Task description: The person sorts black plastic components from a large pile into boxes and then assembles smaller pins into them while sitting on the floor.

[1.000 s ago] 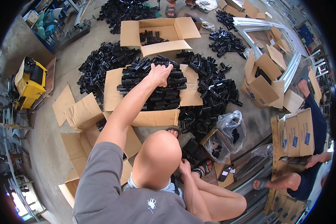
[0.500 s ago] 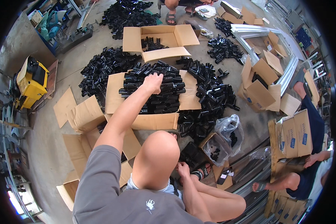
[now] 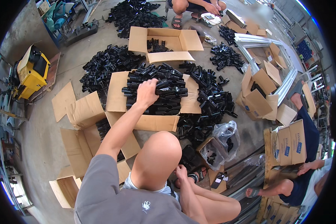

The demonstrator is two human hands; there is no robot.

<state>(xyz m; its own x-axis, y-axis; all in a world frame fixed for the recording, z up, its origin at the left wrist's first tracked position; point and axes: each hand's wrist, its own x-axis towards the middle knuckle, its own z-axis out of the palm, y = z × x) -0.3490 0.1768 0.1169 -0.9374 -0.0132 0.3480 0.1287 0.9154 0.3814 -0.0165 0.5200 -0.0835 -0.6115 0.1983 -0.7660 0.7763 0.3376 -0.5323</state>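
Note:
My left hand (image 3: 147, 92) reaches over an opened cardboard box (image 3: 117, 91) heaped with shiny black tube-shaped fittings (image 3: 171, 91). Its fingers curl over the fittings on the near left side of the heap and seem closed on one; the fingertips are partly hidden. Beside my bent right leg, my right hand (image 3: 180, 172) hangs low near my sandal (image 3: 198, 174). Its fingers are drawn together, and whatever they may hold is hidden.
Loose black fittings lie in piles left (image 3: 106, 69) and right (image 3: 214, 97). Another open box (image 3: 166, 35) stands beyond. At the left are an open carton (image 3: 76, 149) and a yellow machine (image 3: 33, 72). Plastic-lined box (image 3: 211, 149), metal bars and two other people are around.
My left hand has drawn back nearer and slightly left over the heap of fittings. My right hand stays low by my leg. The person across now shows both hands together.

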